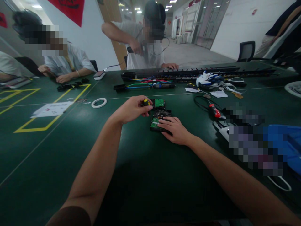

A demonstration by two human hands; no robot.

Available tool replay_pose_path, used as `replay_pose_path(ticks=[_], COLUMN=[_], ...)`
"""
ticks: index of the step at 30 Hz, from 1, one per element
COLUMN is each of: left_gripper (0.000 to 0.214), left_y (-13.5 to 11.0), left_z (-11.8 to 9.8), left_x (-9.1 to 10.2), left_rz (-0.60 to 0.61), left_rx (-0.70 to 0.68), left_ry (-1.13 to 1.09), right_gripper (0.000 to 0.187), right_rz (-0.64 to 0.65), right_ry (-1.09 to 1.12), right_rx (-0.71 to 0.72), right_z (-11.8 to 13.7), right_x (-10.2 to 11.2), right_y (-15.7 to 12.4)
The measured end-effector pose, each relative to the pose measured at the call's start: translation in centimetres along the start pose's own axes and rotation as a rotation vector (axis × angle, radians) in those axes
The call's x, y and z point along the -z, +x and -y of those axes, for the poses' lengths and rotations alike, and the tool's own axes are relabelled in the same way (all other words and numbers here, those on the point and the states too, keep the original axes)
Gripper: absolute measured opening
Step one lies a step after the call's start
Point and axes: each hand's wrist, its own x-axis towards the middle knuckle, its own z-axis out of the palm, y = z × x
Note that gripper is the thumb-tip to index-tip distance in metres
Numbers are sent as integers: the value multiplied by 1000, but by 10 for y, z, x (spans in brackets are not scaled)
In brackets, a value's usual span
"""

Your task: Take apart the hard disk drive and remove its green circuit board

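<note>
Plainly, my left fingers and thumb pinch the yellow-and-black handle (147, 102), just left of the far green board (160, 103); its long axis I can't tell. My left hand (134, 110) is nearer that board, while my right hand (176, 131), fingers outstretched, rests over the near green board (154, 125) from its right.

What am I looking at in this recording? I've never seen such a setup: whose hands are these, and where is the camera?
There is no machine: these are one person's two bare hands, seen from a camera worn on that person's head, looking forward and down. The left hand holds a yellow-and-black tool handle. The right hand rests on black, rectangular parts with green circuit boards. Elsewhere on the dark green tabletop lie a flat white ring and a red-and-black-handled tool.
</note>
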Motion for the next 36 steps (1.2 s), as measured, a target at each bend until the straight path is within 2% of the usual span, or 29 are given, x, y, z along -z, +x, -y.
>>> replay_pose_path(ticks=[16,36], left_gripper=[26,23], left_y=[1,0], left_z=[1,1], left_x=[0,1], left_rz=[45,9], left_rx=[-10,5], left_ry=[-4,15], right_gripper=[45,46], right_rz=[-2,9], right_ry=[-7,7], right_rx=[-1,-17], right_z=[-1,0], right_x=[-1,2], right_y=[-1,-1])
